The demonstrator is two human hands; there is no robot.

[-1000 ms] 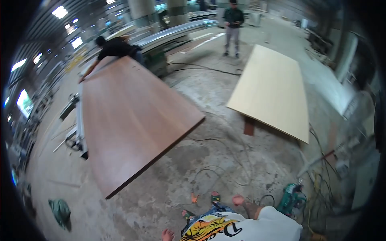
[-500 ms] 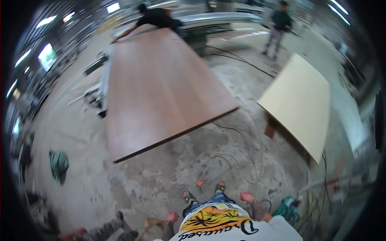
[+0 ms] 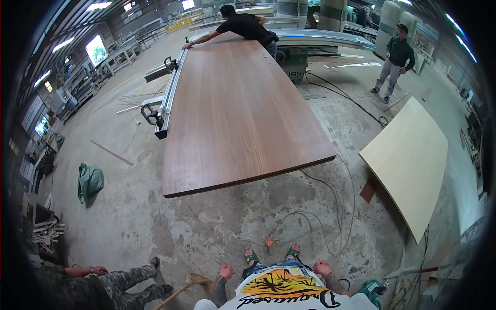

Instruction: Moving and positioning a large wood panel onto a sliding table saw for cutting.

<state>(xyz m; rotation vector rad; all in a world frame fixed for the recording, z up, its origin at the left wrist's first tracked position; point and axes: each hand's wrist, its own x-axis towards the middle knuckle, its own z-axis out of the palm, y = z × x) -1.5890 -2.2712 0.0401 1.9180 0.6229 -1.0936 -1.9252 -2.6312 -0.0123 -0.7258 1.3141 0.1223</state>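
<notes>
My left hand (image 3: 226, 271) hangs at my left side with its fingers curled into a loose fist, and nothing shows in it. At my other side, my right hand (image 3: 322, 267) is closed in the same way, with nothing visible in it. Neither touches anything but perhaps my clothes. A broom (image 3: 199, 280) lies nearest my left hand. Ahead of me, a large brown wood-grain panel (image 3: 243, 119) rests on a sliding saw table (image 3: 170, 98). At its far end a co-worker in black (image 3: 243, 26) leans over it, one hand on the left edge.
To the right a pale board (image 3: 408, 165) lies raised off the floor. An air hose (image 3: 341, 227) with an orange blow gun (image 3: 270, 241) loops before my feet. A second person (image 3: 397, 59) stands far right; someone in camouflage trousers (image 3: 126, 284) is close left. A green sack (image 3: 90, 181) sits left.
My view has turned and steadied, so the panel and pale board sit farther right in it. My right hand is a little lower in the picture. The co-worker still leans over the panel.
</notes>
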